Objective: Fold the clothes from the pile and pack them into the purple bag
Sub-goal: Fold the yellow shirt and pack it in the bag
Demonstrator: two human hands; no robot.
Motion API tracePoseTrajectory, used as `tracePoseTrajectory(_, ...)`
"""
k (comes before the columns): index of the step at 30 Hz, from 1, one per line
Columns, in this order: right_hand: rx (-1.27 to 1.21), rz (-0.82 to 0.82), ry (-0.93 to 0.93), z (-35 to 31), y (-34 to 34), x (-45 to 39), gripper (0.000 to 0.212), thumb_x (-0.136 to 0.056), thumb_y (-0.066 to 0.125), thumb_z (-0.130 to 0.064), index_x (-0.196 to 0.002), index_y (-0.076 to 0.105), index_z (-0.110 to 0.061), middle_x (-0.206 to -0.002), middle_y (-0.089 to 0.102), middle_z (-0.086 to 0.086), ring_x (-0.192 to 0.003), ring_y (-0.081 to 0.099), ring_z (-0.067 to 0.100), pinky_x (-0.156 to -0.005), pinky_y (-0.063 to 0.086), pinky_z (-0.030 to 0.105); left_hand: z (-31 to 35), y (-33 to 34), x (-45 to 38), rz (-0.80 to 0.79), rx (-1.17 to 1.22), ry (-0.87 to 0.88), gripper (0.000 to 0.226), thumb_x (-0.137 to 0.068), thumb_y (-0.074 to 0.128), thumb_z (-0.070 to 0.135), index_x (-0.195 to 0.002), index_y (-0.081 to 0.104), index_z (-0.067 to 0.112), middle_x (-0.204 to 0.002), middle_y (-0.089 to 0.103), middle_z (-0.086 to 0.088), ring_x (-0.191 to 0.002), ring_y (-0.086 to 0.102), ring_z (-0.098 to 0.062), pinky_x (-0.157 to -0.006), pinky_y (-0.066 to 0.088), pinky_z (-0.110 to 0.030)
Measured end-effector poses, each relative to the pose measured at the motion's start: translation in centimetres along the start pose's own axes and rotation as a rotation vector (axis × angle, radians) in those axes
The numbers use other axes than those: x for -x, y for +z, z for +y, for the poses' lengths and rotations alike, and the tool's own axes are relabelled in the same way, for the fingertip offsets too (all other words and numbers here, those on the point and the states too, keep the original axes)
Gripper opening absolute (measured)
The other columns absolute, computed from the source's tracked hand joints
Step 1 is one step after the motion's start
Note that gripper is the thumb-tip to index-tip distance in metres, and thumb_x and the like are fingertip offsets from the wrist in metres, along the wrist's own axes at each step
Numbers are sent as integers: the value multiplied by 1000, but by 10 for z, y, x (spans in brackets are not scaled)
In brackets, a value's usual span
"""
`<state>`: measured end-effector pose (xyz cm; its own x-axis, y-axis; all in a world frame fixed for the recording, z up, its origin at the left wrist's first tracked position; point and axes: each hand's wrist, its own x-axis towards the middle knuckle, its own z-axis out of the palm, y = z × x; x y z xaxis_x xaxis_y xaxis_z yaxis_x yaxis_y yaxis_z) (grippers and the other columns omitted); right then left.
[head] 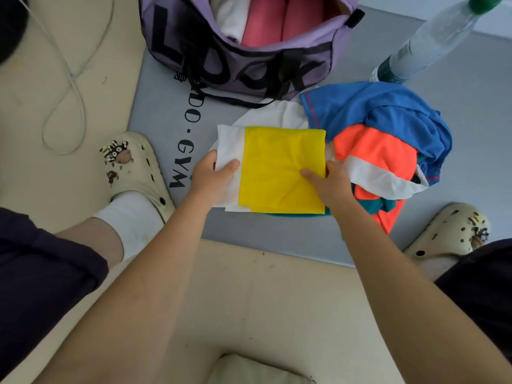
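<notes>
Lying on a grey mat [166, 112] printed "DO·GYM", the purple bag [243, 59] marked "LOOK" sits open straight ahead of both hands, already holding pink and white rolls. The pile [388, 134] lies to the right. Between them, the folded yellow-and-white garment [282, 170] has its longer side running left to right; the left hand [213, 176] pinches its white edge, the right hand [329, 181] its yellow edge, each grip closed on cloth.

Both arms reach forward; left hand [213, 176] and right hand [329, 184] pinching, thumbs on top.
</notes>
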<state>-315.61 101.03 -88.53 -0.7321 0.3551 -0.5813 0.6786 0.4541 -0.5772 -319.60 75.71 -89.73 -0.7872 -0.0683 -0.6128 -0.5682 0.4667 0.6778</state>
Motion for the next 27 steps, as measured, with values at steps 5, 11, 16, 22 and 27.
tracePoseTrajectory(5,-5,74,-26,12,4,26,53,-83,74,-16,-129,49,-7,-121,57,8,-104,53,21,-86,44,33,-28,7,37,179,-136,-58,28,-79,76,33,-91,55,20,-80,57,13,-71,56,-5,-56,42,-23)
tracePoseTrajectory(11,21,330,190,26,20,69,37,-81,76,-32,-88,49,-8,-87,58,11,-84,58,31,-68,39,35,-30,40,89,140,303,-602,40,-82,73,51,-80,63,12,-72,66,-1,-60,62,-15,-47,44,-25)
tracePoseTrajectory(16,-499,-89,489,25,29,80,33,-88,69,-40,-79,68,-8,-75,73,7,-55,69,17,-47,52,26,-19,58,96,4,957,-777,48,-87,68,47,-110,64,5,-105,71,-8,-87,72,-20,-66,55,-29)
tracePoseTrajectory(22,-691,-37,529,25,30,72,23,-88,71,-26,-79,59,-9,-72,70,9,-54,67,16,-54,55,30,-19,56,92,66,1111,-815,42,-85,75,35,-108,60,3,-105,69,-15,-80,74,-26,-66,62,-35)
tracePoseTrajectory(27,-642,-17,499,34,25,71,28,-86,73,-24,-74,54,-9,-68,68,9,-50,64,14,-47,53,26,-18,67,93,103,1129,-761,31,-89,72,27,-108,63,4,-107,70,-15,-90,70,-22,-75,60,-32)
